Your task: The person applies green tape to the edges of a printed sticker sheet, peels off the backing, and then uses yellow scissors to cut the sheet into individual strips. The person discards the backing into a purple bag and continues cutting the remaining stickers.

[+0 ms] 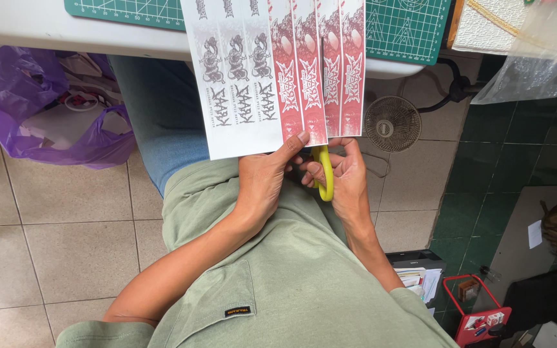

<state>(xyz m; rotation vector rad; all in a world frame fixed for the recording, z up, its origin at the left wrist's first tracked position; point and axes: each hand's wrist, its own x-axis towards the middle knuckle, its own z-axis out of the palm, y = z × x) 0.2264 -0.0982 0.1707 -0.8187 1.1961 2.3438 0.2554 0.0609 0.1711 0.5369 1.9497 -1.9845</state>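
My left hand point(264, 182) pinches the lower edge of a printed sheet point(240, 96) that carries grey and red sticker strips. The sheet stretches from the table edge toward my lap. My right hand point(345, 177) grips yellow-handled scissors point(324, 173), fingers through the loops. The blades run up into a slit between two red strips point(320, 77) and are mostly hidden behind the paper. The right-hand red strips are partly separated from the sheet by long cuts.
A green cutting mat point(407, 29) lies on the white table point(40, 29) ahead. A purple plastic bag point(17, 96) of scraps sits on the tiled floor at left. A small fan point(392, 122) stands on the floor right of the sheet. A red basket point(478, 316) is lower right.
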